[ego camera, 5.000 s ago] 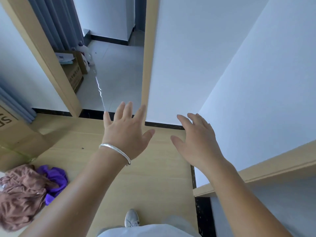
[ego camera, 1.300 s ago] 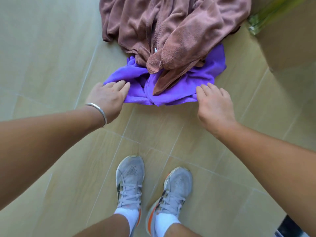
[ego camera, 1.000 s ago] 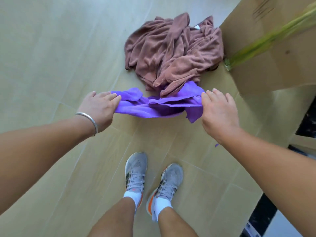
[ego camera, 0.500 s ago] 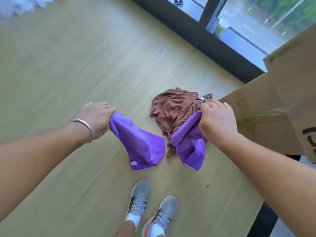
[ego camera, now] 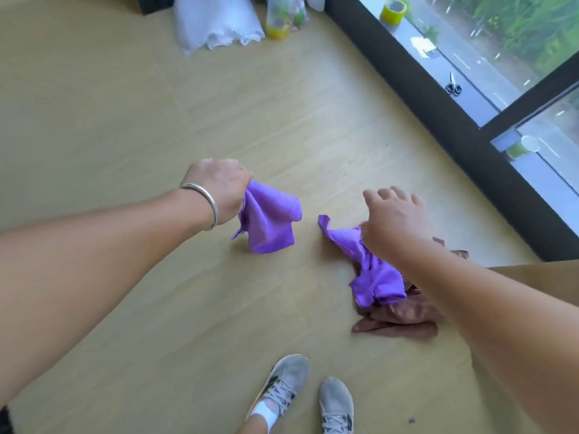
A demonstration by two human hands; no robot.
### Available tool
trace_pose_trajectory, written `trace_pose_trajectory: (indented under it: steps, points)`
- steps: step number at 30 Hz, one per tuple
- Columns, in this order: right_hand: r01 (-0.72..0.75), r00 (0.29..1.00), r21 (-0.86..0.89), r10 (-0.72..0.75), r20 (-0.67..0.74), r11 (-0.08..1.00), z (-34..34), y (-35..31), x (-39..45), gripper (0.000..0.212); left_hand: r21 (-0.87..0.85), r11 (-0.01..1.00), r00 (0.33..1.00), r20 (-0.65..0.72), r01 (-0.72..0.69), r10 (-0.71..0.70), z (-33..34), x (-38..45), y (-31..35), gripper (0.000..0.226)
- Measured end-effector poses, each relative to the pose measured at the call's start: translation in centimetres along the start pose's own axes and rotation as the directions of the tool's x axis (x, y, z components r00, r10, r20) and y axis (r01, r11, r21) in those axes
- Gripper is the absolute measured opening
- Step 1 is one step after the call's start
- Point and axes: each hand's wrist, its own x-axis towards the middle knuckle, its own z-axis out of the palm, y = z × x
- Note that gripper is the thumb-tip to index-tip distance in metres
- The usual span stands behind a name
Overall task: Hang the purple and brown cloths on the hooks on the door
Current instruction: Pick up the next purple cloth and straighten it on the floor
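Hands hold purple cloth over a pale wood-look floor (ego camera: 125, 104). The left hand (ego camera: 219, 186), with a silver bangle (ego camera: 203, 198) on its wrist, is curled into a fist round one bunch of purple cloth (ego camera: 268, 220), which hangs from it in loose folds above the floor. The right hand (ego camera: 391, 220) is seen from the back, its fingers spread and half bent; a second bunch of purple cloth (ego camera: 372, 277) trails from beneath its palm and down under the forearm, but whether the fingers actually pinch it cannot be told, since the palm side is hidden. No purple fabric shows in the gap between the two bunches, so it cannot be told whether they are one cloth or two. The brown cloth (ego camera: 401, 317) lies crumpled on the floor under the right forearm, partly covered by the lower purple bunch. Two grey shoes (ego camera: 310, 399) stand at the bottom edge. A brown cardboard surface (ego camera: 532, 274) shows behind the right arm. A black window frame (ego camera: 438, 114) runs diagonally across the upper right, with a yellow tape roll (ego camera: 393, 10) and scissors (ego camera: 453, 86) on the sill. A white bag (ego camera: 216, 23) and another tape roll (ego camera: 277, 29) sit on the floor at the top.
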Motion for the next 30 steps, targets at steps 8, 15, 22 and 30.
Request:
trace_pose_trajectory:
  steps: [8, 15, 22, 30]
  points:
    - [0.308, 0.950, 0.013, -0.307, -0.061, 0.951, -0.7, -10.2, 0.4, 0.044, -0.066, 0.961, 0.946, 0.207, 0.268, -0.250, -0.8, -6.0, -3.3, 0.026]
    - [0.495, 0.865, 0.000, -0.494, -0.086, 0.869, -0.1, -13.4, -2.7, 0.048, -0.001, 0.900, 0.868, 0.265, 0.436, -0.420, -0.9, -11.7, -3.3, 0.020]
    - [0.551, 0.834, -0.042, -0.552, 0.000, 0.833, 4.2, -12.8, -5.9, 0.042, -0.176, 0.843, 0.763, 0.546, 0.508, -0.346, 3.9, -15.7, 0.0, 0.011]
    - [0.588, 0.803, -0.054, -0.574, 0.162, 0.807, 14.7, -14.0, -9.8, 0.045, -0.346, 0.757, 0.782, 0.529, 0.554, -0.329, 19.8, -21.7, 4.4, 0.015]
